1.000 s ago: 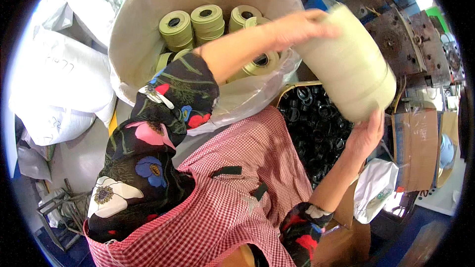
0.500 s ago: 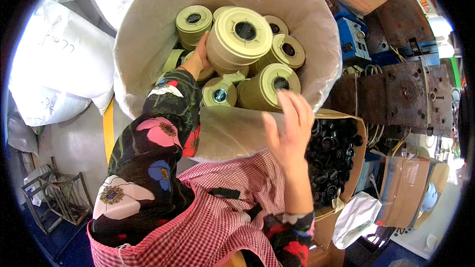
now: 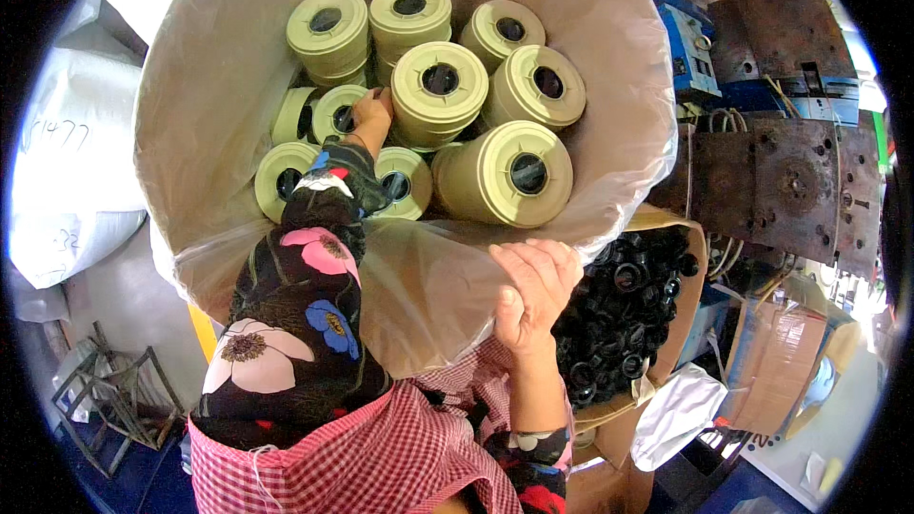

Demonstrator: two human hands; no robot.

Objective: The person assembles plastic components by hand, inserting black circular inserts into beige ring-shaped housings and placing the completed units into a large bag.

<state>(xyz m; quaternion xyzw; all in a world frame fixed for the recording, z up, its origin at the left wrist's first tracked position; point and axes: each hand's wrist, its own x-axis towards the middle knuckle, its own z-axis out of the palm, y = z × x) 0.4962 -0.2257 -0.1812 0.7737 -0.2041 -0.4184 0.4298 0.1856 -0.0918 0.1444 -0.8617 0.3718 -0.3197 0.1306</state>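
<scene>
- Spools (image 3: 440, 86) are lying stacked inside the lined bin (image 3: 609, 67).
- The left hand (image 3: 371, 109) is reaching down among them; the right hand (image 3: 533, 290) is resting on the bin's near rim.
- A box of rings (image 3: 624, 309) is sitting right of the bin.
- Sacks (image 3: 71, 171) are lying to its left.

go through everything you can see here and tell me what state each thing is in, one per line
left hand: reaching into the bin, fingers on the spools, not closed round one
right hand: gripping the bin's near rim over the liner
lined bin: open, upright, partly filled
pale green spools: stacked loosely, some upright, some tipped sideways
cardboard box: open, heaped with black parts
white sacks: full, closed
</scene>
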